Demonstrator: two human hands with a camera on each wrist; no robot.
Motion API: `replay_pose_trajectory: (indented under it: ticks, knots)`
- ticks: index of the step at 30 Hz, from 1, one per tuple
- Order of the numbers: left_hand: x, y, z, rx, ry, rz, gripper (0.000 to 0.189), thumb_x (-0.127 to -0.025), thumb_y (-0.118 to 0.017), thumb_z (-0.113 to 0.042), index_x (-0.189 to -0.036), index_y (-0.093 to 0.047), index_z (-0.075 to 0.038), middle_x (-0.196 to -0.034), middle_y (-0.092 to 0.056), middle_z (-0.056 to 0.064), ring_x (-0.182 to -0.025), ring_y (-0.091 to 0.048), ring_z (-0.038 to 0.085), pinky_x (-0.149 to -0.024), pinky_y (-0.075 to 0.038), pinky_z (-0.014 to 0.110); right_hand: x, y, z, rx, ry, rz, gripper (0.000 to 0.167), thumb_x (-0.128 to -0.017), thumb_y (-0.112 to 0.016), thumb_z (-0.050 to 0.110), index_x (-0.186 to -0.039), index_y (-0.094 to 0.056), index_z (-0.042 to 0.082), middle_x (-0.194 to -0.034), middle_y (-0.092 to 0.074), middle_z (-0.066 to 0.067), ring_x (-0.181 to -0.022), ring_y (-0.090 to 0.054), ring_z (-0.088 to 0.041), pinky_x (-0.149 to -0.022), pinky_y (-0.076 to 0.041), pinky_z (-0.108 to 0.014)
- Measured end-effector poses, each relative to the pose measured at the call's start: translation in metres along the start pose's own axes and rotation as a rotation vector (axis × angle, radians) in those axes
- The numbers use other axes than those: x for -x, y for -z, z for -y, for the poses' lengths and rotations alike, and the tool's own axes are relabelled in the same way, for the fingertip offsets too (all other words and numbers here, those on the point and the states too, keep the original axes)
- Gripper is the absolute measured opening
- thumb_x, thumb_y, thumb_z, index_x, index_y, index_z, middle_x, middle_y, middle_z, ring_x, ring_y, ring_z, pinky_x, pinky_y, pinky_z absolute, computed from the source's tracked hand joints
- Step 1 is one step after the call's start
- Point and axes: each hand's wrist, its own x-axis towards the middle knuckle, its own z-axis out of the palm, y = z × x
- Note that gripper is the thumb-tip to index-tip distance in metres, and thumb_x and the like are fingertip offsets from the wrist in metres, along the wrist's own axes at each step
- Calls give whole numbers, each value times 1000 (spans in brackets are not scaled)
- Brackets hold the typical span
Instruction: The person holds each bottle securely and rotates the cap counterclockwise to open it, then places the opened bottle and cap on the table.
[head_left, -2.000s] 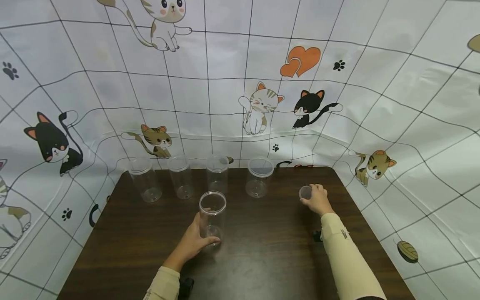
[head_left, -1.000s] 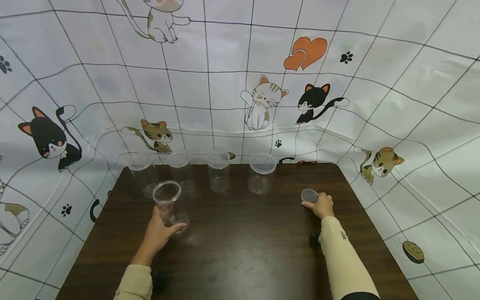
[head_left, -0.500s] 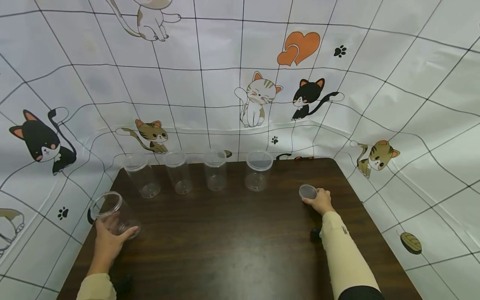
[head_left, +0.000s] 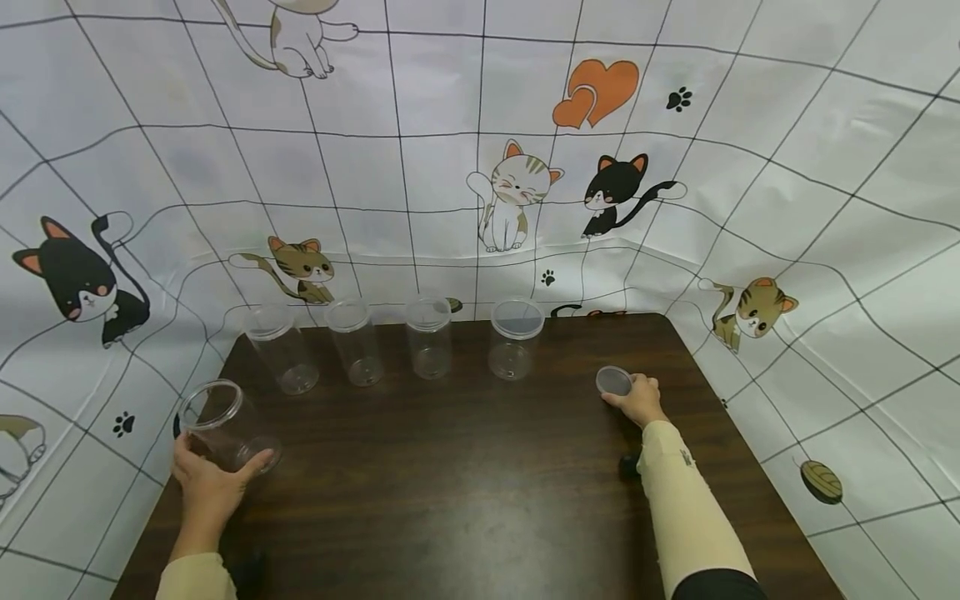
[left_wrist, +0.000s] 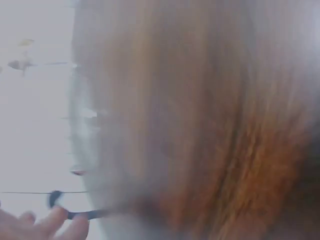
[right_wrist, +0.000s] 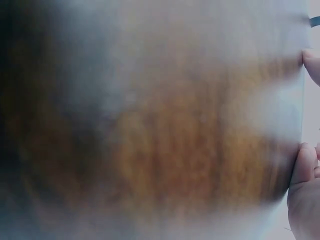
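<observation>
A clear uncapped jar (head_left: 228, 425) stands near the table's left edge in the head view. My left hand (head_left: 208, 492) is close beside it, thumb and fingers spread apart, the thumb by its base. In the left wrist view, some fingers (left_wrist: 55, 225) show at the lower corner. My right hand (head_left: 637, 400) rests at the table's right side, against a small round translucent disc (head_left: 613, 381) that looks like a lid. The right wrist view has fingers (right_wrist: 306, 165) and the thumb at its right border, apart; the disc cannot be made out there.
Along the back of the dark wooden table (head_left: 465, 467) stand several clear jars with lids, among them a leftmost jar (head_left: 281, 350) and a wider-topped jar (head_left: 514, 337). A white cat-print sheet (head_left: 420, 183) hangs behind and around the table.
My left hand has carried the uncapped jar from mid-table to the left edge, and its fingers have since spread away from the jar. The right hand and disc have hardly moved.
</observation>
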Motion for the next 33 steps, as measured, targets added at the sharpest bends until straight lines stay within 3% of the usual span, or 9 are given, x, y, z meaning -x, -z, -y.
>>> replay_pose_trajectory:
  ticks: [3, 7, 9, 13, 16, 18, 23, 28, 33]
  knots:
    - [19, 5, -18, -52, -40, -163, 123, -80, -88, -38, -157, 4, -13, -155, 1, 29, -141, -12, 53, -110, -23, 69, 0, 0, 2, 1, -9, 10, 83, -90, -77, 25, -141, -32, -22, -129, -31, -42, -118, -35, -55, -101, -39, -64]
    - [35, 1, -39, -90, -304, -387, 109, -73, -80, -62, -146, -20, -10, -139, -18, 28, -126, -23, 47, -108, -27, 60, 0, 1, 3, 4, -13, 17, 85, -90, -77, 26, -142, -30, -22, -130, -29, -42, -118, -33, -55, -101, -38, -65]
    - [38, -8, -49, -107, -461, -434, 105, -72, -70, -74, -138, -29, -4, -130, -27, 29, -118, -31, 45, -100, -33, 54, -1, 2, 2, 10, -15, 19, 85, -90, -77, 27, -142, -30, -22, -130, -29, -42, -117, -32, -55, -100, -38, -65]
    - [45, -45, -77, -67, -781, -347, 82, -82, -71, -68, -116, -54, 5, -109, -52, 24, -98, -49, 40, -85, -39, 46, -3, 1, 0, 20, -16, 27, 87, -90, -77, 30, -143, -29, -20, -131, -29, -42, -117, -32, -54, -100, -38, -64]
    - [55, -92, -103, 23, -910, -119, 45, -85, -83, -36, -102, -64, 1, -98, -63, 14, -91, -59, 32, -82, -46, 41, -6, -2, -1, 22, -11, 22, 87, -90, -77, 31, -144, -30, -18, -131, -29, -42, -117, -32, -54, -99, -38, -65]
    - [62, -128, -121, 78, -892, 48, 33, -82, -86, -19, -104, -66, -3, -99, -64, 9, -92, -62, 26, -83, -51, 39, -8, -4, -2, 23, -4, 18, 88, -89, -78, 32, -143, -31, -19, -131, -30, -43, -117, -32, -54, -98, -39, -65]
    - [63, -216, -168, 98, -670, 370, 53, -83, -86, -14, -127, -58, -3, -119, -61, 12, -109, -59, 28, -94, -51, 47, -12, -2, -13, -3, -20, 5, 90, -88, -79, 36, -145, -32, -15, -133, -30, -40, -119, -32, -52, -100, -39, -64]
    - [47, -275, -191, 108, -525, 443, 70, -84, -85, -15, -139, -46, 3, -131, -54, 20, -121, -53, 36, -104, -45, 48, -10, -3, -16, -21, -40, -4, 89, -87, -80, 34, -146, -32, -14, -136, -29, -39, -121, -32, -52, -102, -38, -63]
    - [30, -304, -202, 114, -470, 431, 86, -79, -89, -16, -144, -37, 6, -135, -48, 26, -127, -47, 43, -108, -41, 52, -11, -7, -13, -22, -27, -26, 89, -88, -80, 31, -148, -31, -13, -139, -28, -38, -123, -31, -51, -103, -38, -62]
